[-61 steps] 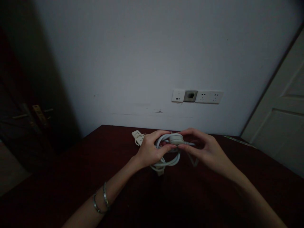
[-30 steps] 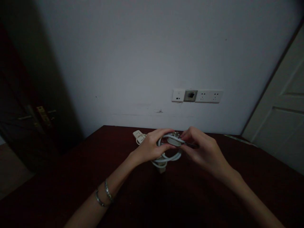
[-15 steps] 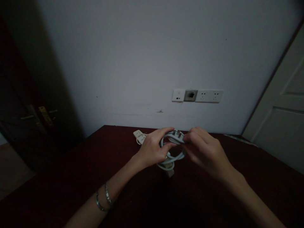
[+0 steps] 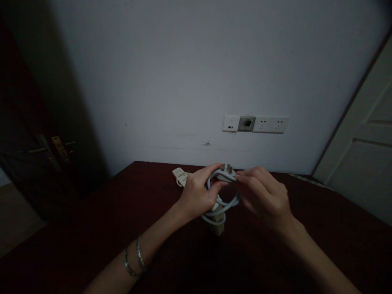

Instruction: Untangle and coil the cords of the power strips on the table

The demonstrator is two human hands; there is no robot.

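Note:
My left hand (image 4: 198, 191) is closed around a coiled white power cord (image 4: 229, 203), thumb and fingers gripping the loops beside the plug (image 4: 226, 174). The plug's metal prongs point up toward the wall. My right hand (image 4: 266, 197) pinches the cord close to the plug's right side; its fingertips are partly hidden. Below and behind my left hand is a white power strip (image 4: 181, 176). Its far end shows at upper left with a cord loop on it. What looks like its near end juts out below the coil, and the middle is hidden.
Everything is over a dark red table (image 4: 147, 204) against a white wall (image 4: 171, 81). A row of wall sockets (image 4: 269, 124) sits above the table's back edge. A white door (image 4: 370, 143) stands at right, a dark door with a brass lock plate (image 4: 60, 149) at left.
The plug has tilted a little, so its prongs stand more upright. My right hand has shifted slightly down and stays at the cord. More of the strip's near end shows below the coil.

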